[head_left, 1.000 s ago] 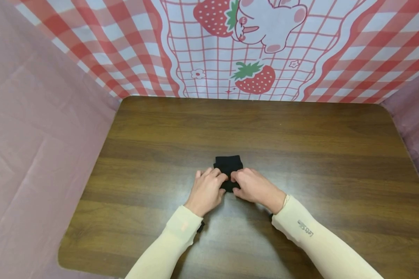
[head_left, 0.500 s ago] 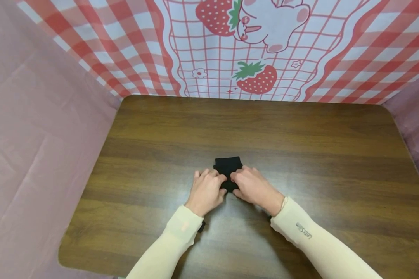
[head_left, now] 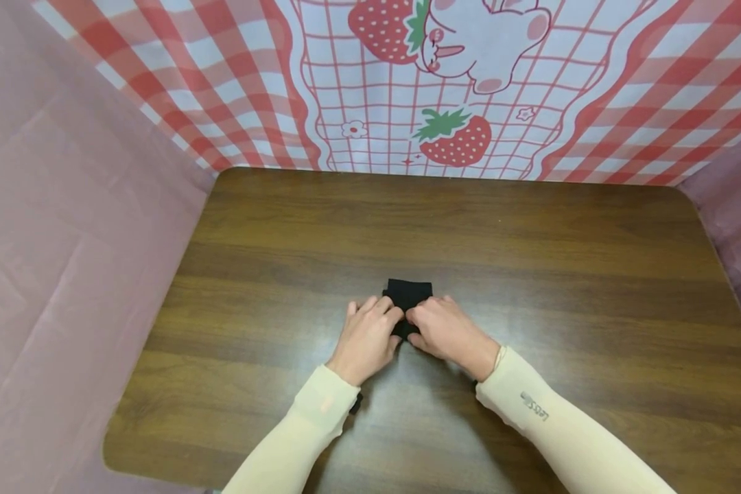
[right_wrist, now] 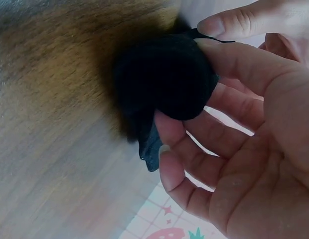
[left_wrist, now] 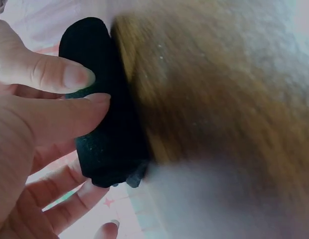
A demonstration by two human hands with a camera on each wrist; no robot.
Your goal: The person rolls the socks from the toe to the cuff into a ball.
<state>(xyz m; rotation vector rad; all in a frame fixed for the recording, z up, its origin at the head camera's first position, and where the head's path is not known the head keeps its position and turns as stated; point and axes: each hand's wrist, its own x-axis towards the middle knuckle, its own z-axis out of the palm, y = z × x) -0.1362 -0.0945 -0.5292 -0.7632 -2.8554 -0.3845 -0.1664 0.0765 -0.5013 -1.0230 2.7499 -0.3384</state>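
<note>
A small black cloth (head_left: 409, 291), sock-like and partly rolled up, lies near the middle of the wooden table. Its flat far end points away from me in the head view. My left hand (head_left: 366, 336) grips its left side, and in the left wrist view the thumb presses on the thick black roll (left_wrist: 102, 124) with fingers behind it. From the other side my right hand (head_left: 451, 333) pinches it. The right wrist view shows the rounded end of the rolled cloth (right_wrist: 159, 74) between thumb and curled fingers, with a loose flap hanging below.
The brown wooden table (head_left: 444, 233) has rounded corners. A red-and-white checked curtain (head_left: 222, 75) with strawberries stands along its far edge. Pink cloth (head_left: 49, 226) hangs at the left, and more pinkish fabric (head_left: 737, 185) at the right.
The cloth's far end has shifted slightly to the right and a little nearer to me. Both hands keep their hold and have barely moved.
</note>
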